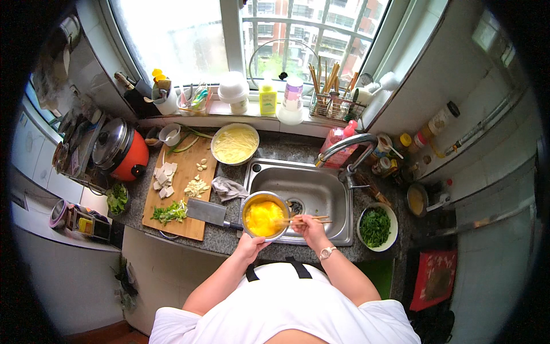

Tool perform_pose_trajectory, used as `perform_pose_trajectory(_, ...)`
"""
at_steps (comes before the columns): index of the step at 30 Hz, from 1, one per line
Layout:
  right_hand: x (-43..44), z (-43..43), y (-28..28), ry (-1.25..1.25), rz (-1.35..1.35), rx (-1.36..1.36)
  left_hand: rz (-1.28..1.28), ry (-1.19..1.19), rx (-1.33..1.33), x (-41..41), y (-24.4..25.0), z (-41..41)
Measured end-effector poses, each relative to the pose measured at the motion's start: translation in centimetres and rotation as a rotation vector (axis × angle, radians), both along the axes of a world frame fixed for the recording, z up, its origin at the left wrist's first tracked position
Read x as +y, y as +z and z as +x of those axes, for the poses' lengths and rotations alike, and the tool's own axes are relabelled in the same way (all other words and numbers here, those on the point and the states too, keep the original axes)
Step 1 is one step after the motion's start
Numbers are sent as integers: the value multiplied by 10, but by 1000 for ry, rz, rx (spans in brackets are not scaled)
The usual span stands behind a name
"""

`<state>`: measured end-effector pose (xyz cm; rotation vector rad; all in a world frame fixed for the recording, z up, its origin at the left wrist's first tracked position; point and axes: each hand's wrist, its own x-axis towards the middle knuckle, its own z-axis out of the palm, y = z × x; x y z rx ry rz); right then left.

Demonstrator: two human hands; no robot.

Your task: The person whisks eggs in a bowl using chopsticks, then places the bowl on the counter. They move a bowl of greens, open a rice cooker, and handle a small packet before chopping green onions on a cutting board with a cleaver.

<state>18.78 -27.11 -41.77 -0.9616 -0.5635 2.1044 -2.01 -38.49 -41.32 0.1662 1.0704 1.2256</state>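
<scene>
My left hand (251, 247) grips the near rim of a round metal bowl (245, 215) over the sink's left edge. Yellow beaten egg (263, 218) lies in the bowl. My right hand (308, 228), with a watch at the wrist, is closed on wooden chopsticks (320, 218); their blurred tips reach into the egg. A cleaver (207, 212) rests to the left, its blade on a wooden cutting board (180, 225) and its handle close to the bowl. On the board lie white tofu-like pieces (165, 178), chopped garlic (197, 188), whole cloves (202, 164) and chopped green onion (169, 212).
Behind the bowl are a crumpled cloth (229, 189) and a bowl of pale shreds (235, 144). A faucet (349, 144) arches over the steel sink (318, 185). Chopped greens in a white bowl (396, 234) stand right; a red rice cooker (133, 157) stands left. Chopsticks fill a sill rack (337, 107).
</scene>
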Motion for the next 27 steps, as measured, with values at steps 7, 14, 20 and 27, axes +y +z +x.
perform_pose_trajectory(7,-9,2,-4,-40,72,-17,21,2,6,1,5,0)
perform_pose_trajectory(14,-7,7,-7,82,26,-39,20,-23,8,0,3,-2)
perform_pose_trajectory(20,-12,5,-6,6,31,38,17,-9,10,1,1,-1)
perform_pose_trajectory(27,-8,9,-10,-8,64,16,32,-36,8,1,8,0)
